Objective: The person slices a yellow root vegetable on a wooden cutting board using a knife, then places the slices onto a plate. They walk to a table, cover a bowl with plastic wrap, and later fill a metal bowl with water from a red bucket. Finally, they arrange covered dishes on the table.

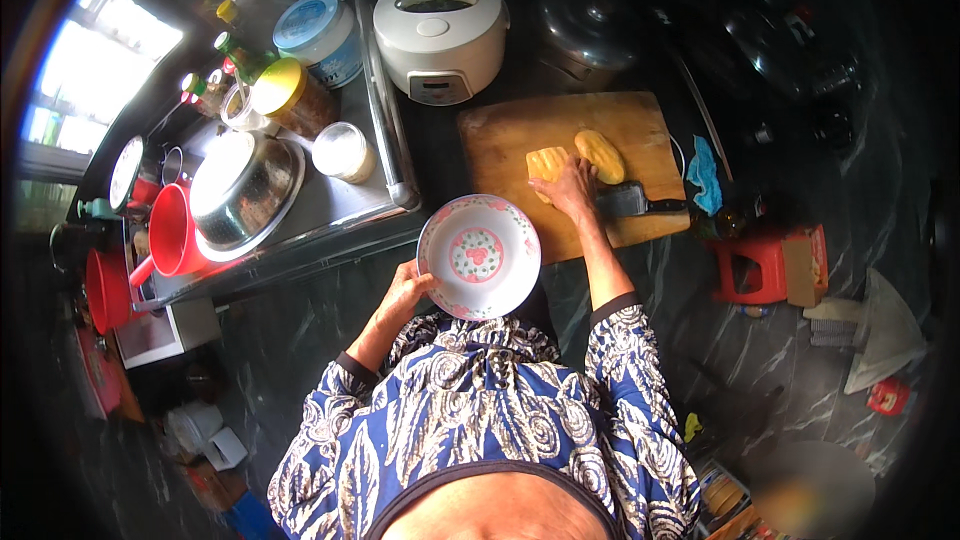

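My left hand [409,291] grips the left rim of a white bowl [506,289] with a pink and green flower pattern; nothing lies in the bowl. On the wooden cutting board [499,139], my right hand [572,186] rests with its fingers on a yellow piece of food [546,159] with grooves or cuts across it. Whether the hand grips the piece cannot be told. A second yellow piece [601,156] lies just to its right. Below that piece, a cleaver [624,200] lies flat on the board, its black handle pointing right.
A white rice cooker [439,37] and a lidded metal pot [589,34] stand behind the board. To the left, a metal sink [360,202] area holds an upturned steel basin [247,187], a red dipper [176,229] and jars. A blue cloth [704,175] lies right of the board.
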Motion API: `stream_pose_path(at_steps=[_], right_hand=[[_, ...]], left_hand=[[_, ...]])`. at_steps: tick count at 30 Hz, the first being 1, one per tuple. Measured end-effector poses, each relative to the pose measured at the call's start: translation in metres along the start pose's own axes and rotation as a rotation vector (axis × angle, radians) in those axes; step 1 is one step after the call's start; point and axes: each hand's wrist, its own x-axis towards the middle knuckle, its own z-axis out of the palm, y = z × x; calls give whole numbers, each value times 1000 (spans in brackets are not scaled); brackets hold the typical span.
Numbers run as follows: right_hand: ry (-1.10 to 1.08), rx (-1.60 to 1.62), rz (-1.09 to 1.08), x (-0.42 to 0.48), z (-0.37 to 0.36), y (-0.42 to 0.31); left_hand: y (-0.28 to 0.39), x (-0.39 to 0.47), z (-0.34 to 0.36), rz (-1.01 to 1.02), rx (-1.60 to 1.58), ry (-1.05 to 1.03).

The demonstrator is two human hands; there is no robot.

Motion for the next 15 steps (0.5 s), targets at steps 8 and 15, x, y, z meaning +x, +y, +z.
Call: stream_pose_path(at_steps=[8,15], right_hand=[[128,120,-110,-39,29,-8],[243,741,-15,-44,42,-1]], left_hand=[[-18,1,-26,-5,62,47],[8,-4,5,-5,-21,72]])
